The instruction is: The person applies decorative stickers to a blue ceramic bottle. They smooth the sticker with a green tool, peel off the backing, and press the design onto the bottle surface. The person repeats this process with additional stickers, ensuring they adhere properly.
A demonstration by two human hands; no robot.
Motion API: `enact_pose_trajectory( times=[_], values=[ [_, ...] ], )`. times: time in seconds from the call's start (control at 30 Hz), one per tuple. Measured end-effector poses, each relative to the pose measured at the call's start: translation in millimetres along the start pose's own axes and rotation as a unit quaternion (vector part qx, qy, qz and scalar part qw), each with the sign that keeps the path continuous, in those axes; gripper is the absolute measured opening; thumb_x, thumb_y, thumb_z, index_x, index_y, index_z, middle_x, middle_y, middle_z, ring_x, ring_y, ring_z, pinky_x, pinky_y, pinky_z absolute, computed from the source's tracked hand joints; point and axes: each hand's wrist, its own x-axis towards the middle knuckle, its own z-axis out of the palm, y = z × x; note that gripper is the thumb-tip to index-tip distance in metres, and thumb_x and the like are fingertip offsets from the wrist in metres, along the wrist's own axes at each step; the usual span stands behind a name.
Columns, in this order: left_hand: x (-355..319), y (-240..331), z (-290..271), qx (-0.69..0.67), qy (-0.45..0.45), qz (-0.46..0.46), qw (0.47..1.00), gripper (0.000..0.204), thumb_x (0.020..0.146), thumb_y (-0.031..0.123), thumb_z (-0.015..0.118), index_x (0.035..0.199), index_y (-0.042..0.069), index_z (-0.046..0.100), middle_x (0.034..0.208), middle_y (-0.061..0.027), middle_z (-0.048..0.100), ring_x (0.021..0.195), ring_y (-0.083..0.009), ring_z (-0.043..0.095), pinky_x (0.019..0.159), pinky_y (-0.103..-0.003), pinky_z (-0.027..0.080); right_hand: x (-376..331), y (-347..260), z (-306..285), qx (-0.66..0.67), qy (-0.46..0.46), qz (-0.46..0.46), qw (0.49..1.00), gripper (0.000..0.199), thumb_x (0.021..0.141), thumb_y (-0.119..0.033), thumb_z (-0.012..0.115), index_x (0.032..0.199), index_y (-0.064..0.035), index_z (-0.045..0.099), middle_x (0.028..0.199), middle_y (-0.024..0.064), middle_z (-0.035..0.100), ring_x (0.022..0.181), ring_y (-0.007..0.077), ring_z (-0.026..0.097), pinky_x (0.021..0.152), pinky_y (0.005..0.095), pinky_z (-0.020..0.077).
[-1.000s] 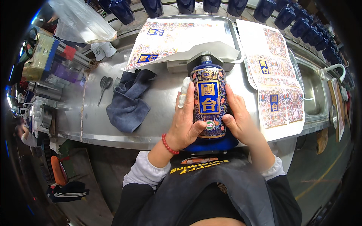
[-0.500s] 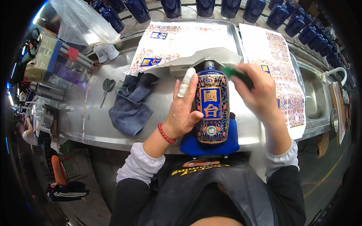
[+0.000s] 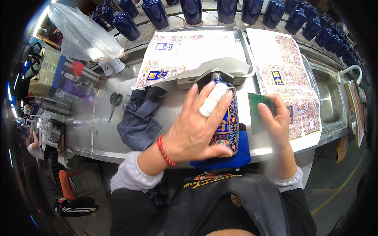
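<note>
Spreading across the front of a patterned dark blue bottle (image 3: 233,122), the left hand (image 3: 193,128) is splayed, palm down, thumb near the base; whether it presses or only hovers, cannot tell. White wrap (image 3: 214,100) on one finger, red bead bracelet (image 3: 161,151) at the wrist. Bottle sits mid-bench in front of the person, clear neck pointing away, lower end over a bright blue pad (image 3: 243,151) at the bench's near edge; gold lettering and floral print partly hidden by the hand. Right hand (image 3: 275,116), just right of the bottle and apart from it, pinches a thin green sheet (image 3: 256,112) between thumb and fingers. Left of the bottle: crumpled grey-blue cloth (image 3: 139,122), with dark scissors (image 3: 114,104) beyond it. Farther back, a printed sheet (image 3: 197,45) on a metal tray (image 3: 249,65); a second printed sheet (image 3: 283,80) lies to the right, next to a steel sink (image 3: 328,100). Plain dark blue bottles (image 3: 191,11) line the far side.
</note>
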Motion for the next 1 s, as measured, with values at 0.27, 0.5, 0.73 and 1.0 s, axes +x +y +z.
enact_pose_trajectory(
  times=[0.27, 0.5, 0.73, 1.0],
  values=[
    [-20, -24, 40, -0.190, 0.099, -0.135, 0.967, 0.106, 0.095, 0.076, 0.039, 0.155, -0.010, 0.024, 0.154, -0.0309, 0.038, 0.146, -0.0436, 0.036, 0.120, -0.059, 0.014, 56, -7, 25, 0.003, -0.179, -0.010, 0.984, 0.028, 0.098, -0.019, 0.065, 0.117, 0.0003, 0.062, 0.099, 0.0046, 0.067, 0.090, 0.0081, 0.062, 0.080, 0.0232, 0.0505],
    [-22, -21, 62, -0.344, 0.149, -0.166, 0.912, 0.102, 0.098, 0.069, 0.043, 0.157, -0.010, 0.014, 0.155, -0.0342, 0.034, 0.146, -0.0415, 0.036, 0.119, -0.041, 0.028, 54, 15, 26, 0.088, -0.138, 0.099, 0.982, 0.027, 0.100, -0.018, 0.063, 0.120, 0.0003, 0.059, 0.101, 0.0044, 0.068, 0.091, 0.0076, 0.063, 0.081, 0.0230, 0.0521],
    [-18, -18, 64, -0.378, 0.166, -0.182, 0.893, 0.103, 0.098, 0.070, 0.040, 0.157, -0.010, 0.014, 0.152, -0.0334, 0.039, 0.144, -0.0402, 0.039, 0.119, -0.044, 0.027, 49, 33, 19, 0.163, -0.099, 0.130, 0.973, 0.026, 0.099, -0.017, 0.065, 0.119, -0.0012, 0.060, 0.101, 0.0055, 0.069, 0.089, 0.0080, 0.064, 0.078, 0.0225, 0.0530],
    [-10, -33, 42, -0.085, 0.128, -0.028, 0.988, 0.086, 0.096, 0.073, 0.039, 0.144, 0.002, 0.055, 0.141, -0.0207, 0.058, 0.139, -0.0395, 0.047, 0.122, -0.055, 0.013, 43, 8, 12, 0.102, -0.086, 0.038, 0.990, 0.022, 0.099, -0.011, 0.065, 0.117, 0.0000, 0.061, 0.098, 0.0039, 0.068, 0.084, 0.0092, 0.064, 0.074, 0.0239, 0.0534]
  ],
)
